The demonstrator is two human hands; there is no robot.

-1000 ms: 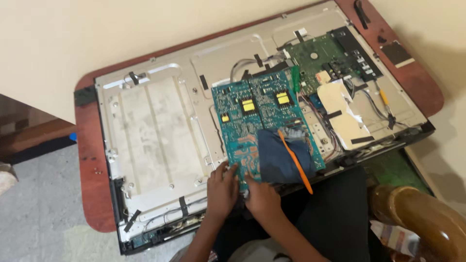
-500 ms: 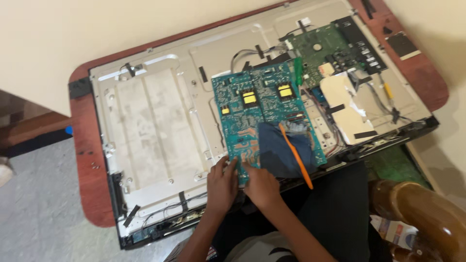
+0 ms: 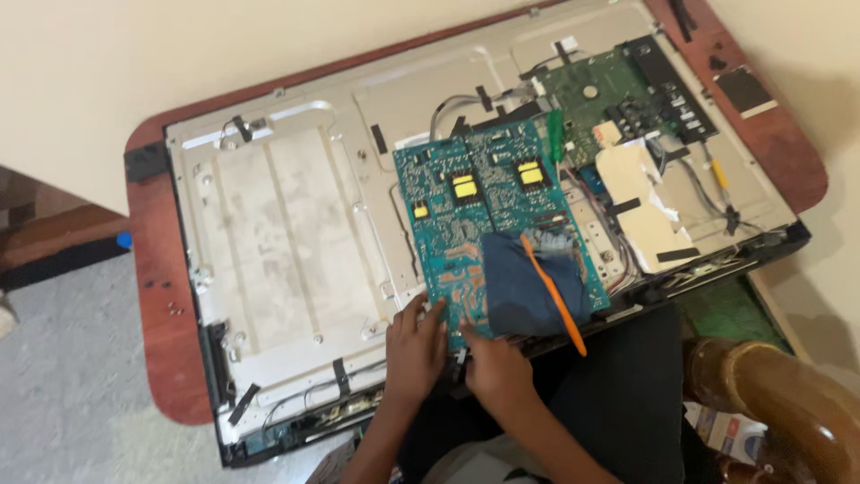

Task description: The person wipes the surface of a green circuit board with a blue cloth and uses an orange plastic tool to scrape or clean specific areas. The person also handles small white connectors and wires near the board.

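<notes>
Reddish-brown table [image 3: 166, 332] against cream wall [image 3: 179, 63], opened TV back panel [image 3: 287, 242] on it, teal circuit board [image 3: 484, 224] (blue cloth [image 3: 524, 287], orange tool [image 3: 555, 296] atop), left hand [image 3: 414, 345] fingers pressed together and right hand [image 3: 497, 367] fingertips pinching board's near edge.

- A teal circuit board [image 3: 488, 224], with yellow components, lies flat on an opened television's metal back.
- A dark blue cloth [image 3: 524, 287] and an orange tool [image 3: 554, 296] rest across its near end.
</notes>
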